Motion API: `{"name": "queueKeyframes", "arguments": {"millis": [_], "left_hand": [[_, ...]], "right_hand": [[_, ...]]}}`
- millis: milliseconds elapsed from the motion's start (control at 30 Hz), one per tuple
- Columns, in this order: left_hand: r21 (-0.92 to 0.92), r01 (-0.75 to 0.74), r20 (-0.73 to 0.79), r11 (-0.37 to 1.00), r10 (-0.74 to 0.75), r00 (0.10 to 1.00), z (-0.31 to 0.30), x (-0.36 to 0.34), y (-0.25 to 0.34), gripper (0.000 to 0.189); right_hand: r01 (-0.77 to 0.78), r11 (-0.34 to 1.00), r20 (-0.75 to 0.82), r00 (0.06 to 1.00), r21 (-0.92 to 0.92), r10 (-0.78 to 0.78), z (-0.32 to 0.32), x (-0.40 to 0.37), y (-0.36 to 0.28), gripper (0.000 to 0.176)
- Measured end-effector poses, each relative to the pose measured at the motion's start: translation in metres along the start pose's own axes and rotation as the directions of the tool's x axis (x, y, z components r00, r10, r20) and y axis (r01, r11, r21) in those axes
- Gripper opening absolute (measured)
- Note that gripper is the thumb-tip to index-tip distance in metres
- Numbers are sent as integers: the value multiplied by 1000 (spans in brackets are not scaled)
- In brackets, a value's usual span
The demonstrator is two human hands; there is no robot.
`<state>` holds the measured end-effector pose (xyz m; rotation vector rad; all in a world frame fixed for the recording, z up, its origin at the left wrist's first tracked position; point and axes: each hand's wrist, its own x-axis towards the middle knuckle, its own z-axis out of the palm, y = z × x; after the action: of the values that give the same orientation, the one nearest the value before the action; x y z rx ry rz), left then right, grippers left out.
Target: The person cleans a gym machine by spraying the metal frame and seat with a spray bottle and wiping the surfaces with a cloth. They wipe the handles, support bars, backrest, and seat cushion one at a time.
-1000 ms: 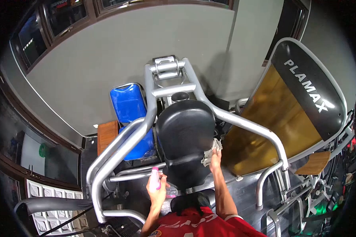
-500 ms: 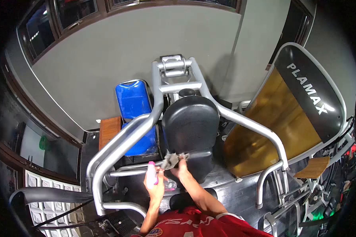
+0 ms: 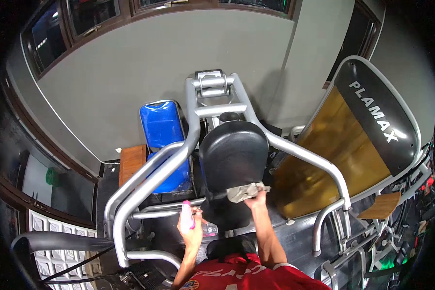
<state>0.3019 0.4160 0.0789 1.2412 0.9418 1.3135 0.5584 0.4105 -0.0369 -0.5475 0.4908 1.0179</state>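
Observation:
My left hand point(image 3: 192, 233) is closed around a spray bottle with a white and pink head point(image 3: 186, 216); its clear body point(image 3: 209, 229) points out to the right. In my right hand point(image 3: 257, 202) is a crumpled greyish cloth point(image 3: 244, 192), at the lower part of the black padded backrest point(image 3: 234, 154) of a gym machine. The cloth appears to touch the padding. A black seat point(image 3: 232, 245) lies close below, partly hidden by my red shirt.
Silver tube arms point(image 3: 154, 174) of the machine curve around both sides. Behind the left one stands a blue chair point(image 3: 162, 125) beside a brown wooden box point(image 3: 132, 162). A tall PLAMAX panel point(image 3: 333, 154) rises at right, near a small tan seat point(image 3: 381, 205). A grey wall point(image 3: 179, 53) closes the back.
My right hand has moved right with the cloth, away from the spray bottle, to the right lower part of the backrest. The cloth is more spread out. My left hand stays nearly still.

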Motion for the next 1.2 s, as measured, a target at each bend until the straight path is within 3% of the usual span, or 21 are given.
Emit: {"name": "queueKeyframes", "arguments": {"millis": [67,133,233,267,333,400,433,467,533,600,633,667,800,900,1000,1067,1133,1200], "left_hand": [[-3,11,18,1000,-11,1000,4,-1,3,16],[-5,22,30,1000,-22,999,4,-1,6,13],[-2,23,19,1000,-23,1000,3,0,9,13],[-5,19,8,1000,-19,1000,4,0,11,14],[-7,15,-6,1000,-15,1000,3,-1,10,14],[-17,12,44,1000,-11,999,0,-2,4,14],[-19,11,43,1000,-11,999,0,-2,2,14],[-21,2,51,1000,-1,999,1,-2,0,14],[-21,-7,53,1000,8,999,2,-4,0,14],[-15,-1,65,1000,2,998,2,-4,3,14],[-15,-2,64,1000,3,998,3,-5,3,14],[-21,-1,67,1000,2,998,3,-5,3,14],[-9,21,63,1000,-21,998,3,-4,6,13],[-16,25,76,1000,-24,997,2,-4,3,13],[-42,35,76,998,-32,997,4,-5,3,14],[-34,30,69,999,-28,997,3,-6,7,14],[-31,25,60,999,-23,998,3,-5,9,14],[-28,27,44,999,-26,999,4,-5,9,14]], "right_hand": [[221,975,-38,974,-26,-222,-4,3,-11,45],[317,948,98,945,-35,-313,0,-4,-19,40],[610,773,61,790,-177,-610,29,-19,-21,37],[608,774,62,792,-177,-608,44,-28,-23,37],[740,619,62,653,-263,-755,77,-44,-29,38],[873,362,209,440,-326,-873,105,-49,-35,39],[822,324,183,449,-467,-875,115,-48,-40,40],[887,185,339,344,-422,-876,124,-44,-43,41],[829,61,523,406,-556,-749,158,-66,-37,36],[498,-295,573,623,-815,-532,186,-55,-34,31],[618,-560,826,311,-551,-470,197,-61,-17,31],[600,-769,953,-36,-220,-301,205,-68,4,34],[531,-840,993,88,-111,-75,216,-88,40,52],[557,-831,997,64,5,48,206,-89,40,51],[500,-842,977,-52,205,207,194,-78,17,47],[455,-881,992,-52,126,115,189,-71,-9,47],[388,-920,995,-53,-52,-79,183,-64,-29,49],[422,-866,958,24,-268,-285,181,-64,-38,51]]}}
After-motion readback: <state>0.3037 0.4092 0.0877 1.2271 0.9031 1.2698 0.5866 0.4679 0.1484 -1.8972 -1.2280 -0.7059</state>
